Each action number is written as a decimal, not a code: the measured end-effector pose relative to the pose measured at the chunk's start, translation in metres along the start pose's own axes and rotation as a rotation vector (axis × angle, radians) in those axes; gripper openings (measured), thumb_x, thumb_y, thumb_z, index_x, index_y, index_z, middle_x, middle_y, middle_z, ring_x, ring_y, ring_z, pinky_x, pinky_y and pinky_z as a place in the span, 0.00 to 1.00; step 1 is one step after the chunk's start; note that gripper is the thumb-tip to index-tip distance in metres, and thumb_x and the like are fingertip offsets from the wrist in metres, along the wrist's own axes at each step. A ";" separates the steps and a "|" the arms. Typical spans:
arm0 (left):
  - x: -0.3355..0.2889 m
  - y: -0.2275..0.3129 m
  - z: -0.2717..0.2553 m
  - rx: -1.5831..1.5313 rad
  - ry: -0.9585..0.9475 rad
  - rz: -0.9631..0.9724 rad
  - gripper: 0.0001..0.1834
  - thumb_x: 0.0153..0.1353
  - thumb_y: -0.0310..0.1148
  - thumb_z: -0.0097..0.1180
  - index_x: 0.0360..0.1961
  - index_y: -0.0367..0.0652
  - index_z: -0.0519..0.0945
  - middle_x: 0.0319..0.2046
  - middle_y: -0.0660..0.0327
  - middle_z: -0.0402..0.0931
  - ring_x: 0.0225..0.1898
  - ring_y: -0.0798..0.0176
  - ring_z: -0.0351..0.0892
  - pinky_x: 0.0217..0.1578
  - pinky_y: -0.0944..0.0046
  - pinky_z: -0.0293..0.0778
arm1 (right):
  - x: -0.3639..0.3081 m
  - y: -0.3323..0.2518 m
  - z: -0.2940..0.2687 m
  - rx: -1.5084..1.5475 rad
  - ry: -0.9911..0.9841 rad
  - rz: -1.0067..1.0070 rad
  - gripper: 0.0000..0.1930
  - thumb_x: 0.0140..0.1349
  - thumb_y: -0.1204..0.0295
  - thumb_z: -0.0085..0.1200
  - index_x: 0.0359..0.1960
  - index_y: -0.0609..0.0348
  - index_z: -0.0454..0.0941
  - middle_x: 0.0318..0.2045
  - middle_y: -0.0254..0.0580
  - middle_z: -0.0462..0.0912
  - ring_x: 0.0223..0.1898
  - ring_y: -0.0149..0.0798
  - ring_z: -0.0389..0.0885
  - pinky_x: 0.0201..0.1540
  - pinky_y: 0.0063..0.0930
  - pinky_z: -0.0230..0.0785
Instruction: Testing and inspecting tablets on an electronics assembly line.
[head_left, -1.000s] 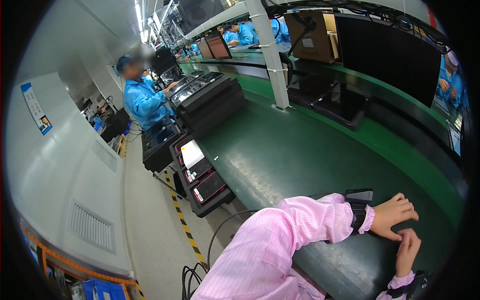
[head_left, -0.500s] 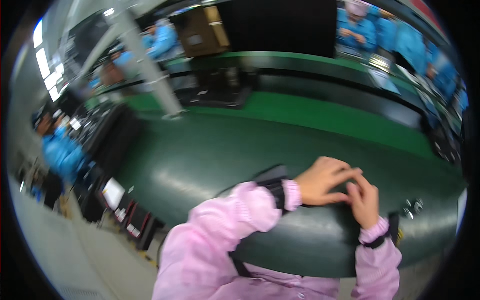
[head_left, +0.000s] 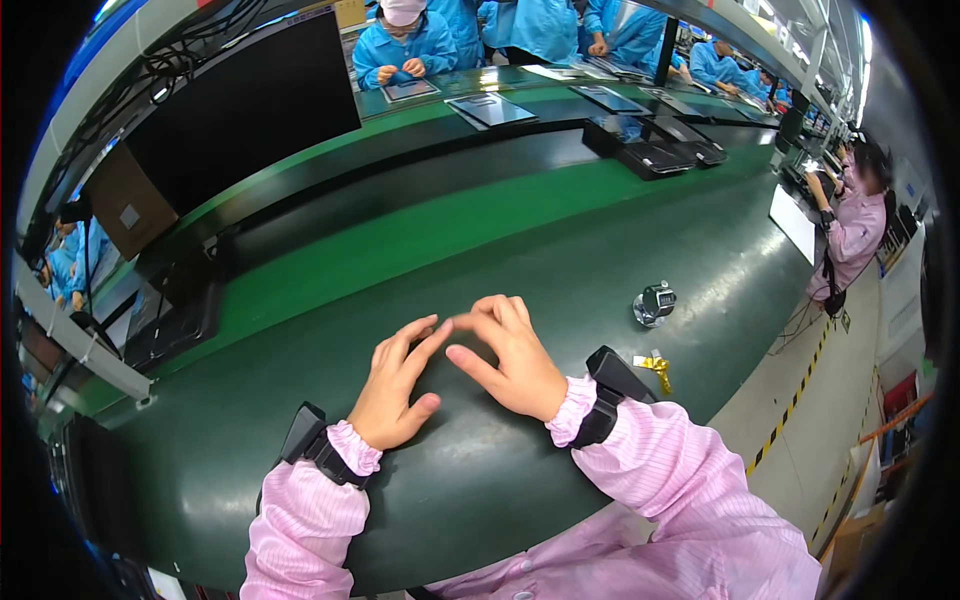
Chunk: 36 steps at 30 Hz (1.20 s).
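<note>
My left hand [head_left: 393,390] hovers over the green work table [head_left: 430,495] with its fingers stretched and apart. Opposite it is my right hand [head_left: 515,365], also with fingers extended and nothing held. Their fingertips meet or nearly meet; which of the two I cannot tell. Both wrists carry black strapped devices over pink sleeves. To the right of my right hand stands a small shiny metal hand tally counter [head_left: 653,304]. Just nearer than it lie yellow and white strips [head_left: 656,370], beside the right wrist device.
A green conveyor belt [head_left: 440,225] runs behind the table. Black trays [head_left: 655,150] stand at its far side, with a large black panel [head_left: 245,95] and cardboard box [head_left: 125,205] at far left. Co-workers in blue sit opposite; a person in pink [head_left: 855,235] is at right.
The view has swung to the right, bringing the far-right walkway and the person in pink into sight. My hands stay close together, and their fingers are now more outstretched.
</note>
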<state>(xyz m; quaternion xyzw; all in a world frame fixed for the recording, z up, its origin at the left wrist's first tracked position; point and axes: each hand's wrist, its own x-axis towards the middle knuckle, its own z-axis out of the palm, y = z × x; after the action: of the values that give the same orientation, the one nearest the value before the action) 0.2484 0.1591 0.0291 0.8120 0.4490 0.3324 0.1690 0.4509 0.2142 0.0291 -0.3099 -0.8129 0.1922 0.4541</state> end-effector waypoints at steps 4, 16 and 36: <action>0.000 -0.003 0.010 0.021 0.034 0.007 0.45 0.65 0.69 0.35 0.69 0.42 0.64 0.68 0.45 0.58 0.67 0.42 0.59 0.66 0.44 0.51 | -0.002 0.012 0.005 0.186 -0.010 0.128 0.16 0.66 0.58 0.56 0.43 0.60 0.78 0.36 0.44 0.76 0.42 0.46 0.73 0.48 0.35 0.67; 0.000 -0.005 0.005 0.132 -0.008 0.028 0.28 0.69 0.56 0.41 0.48 0.42 0.79 0.60 0.49 0.68 0.62 0.45 0.64 0.64 0.44 0.53 | 0.003 0.006 -0.004 0.400 -0.113 0.236 0.15 0.68 0.61 0.55 0.38 0.63 0.79 0.22 0.40 0.76 0.21 0.34 0.75 0.26 0.28 0.67; 0.002 0.000 0.004 0.137 -0.069 0.067 0.26 0.65 0.52 0.50 0.53 0.42 0.76 0.59 0.49 0.67 0.61 0.43 0.64 0.64 0.45 0.54 | 0.002 0.011 -0.002 0.537 0.007 0.324 0.14 0.71 0.64 0.52 0.43 0.65 0.77 0.27 0.37 0.79 0.25 0.26 0.74 0.29 0.23 0.68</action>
<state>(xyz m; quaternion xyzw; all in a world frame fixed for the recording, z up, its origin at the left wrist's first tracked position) 0.2516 0.1612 0.0270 0.8472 0.4371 0.2783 0.1171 0.4556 0.2242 0.0251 -0.3051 -0.6714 0.4689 0.4862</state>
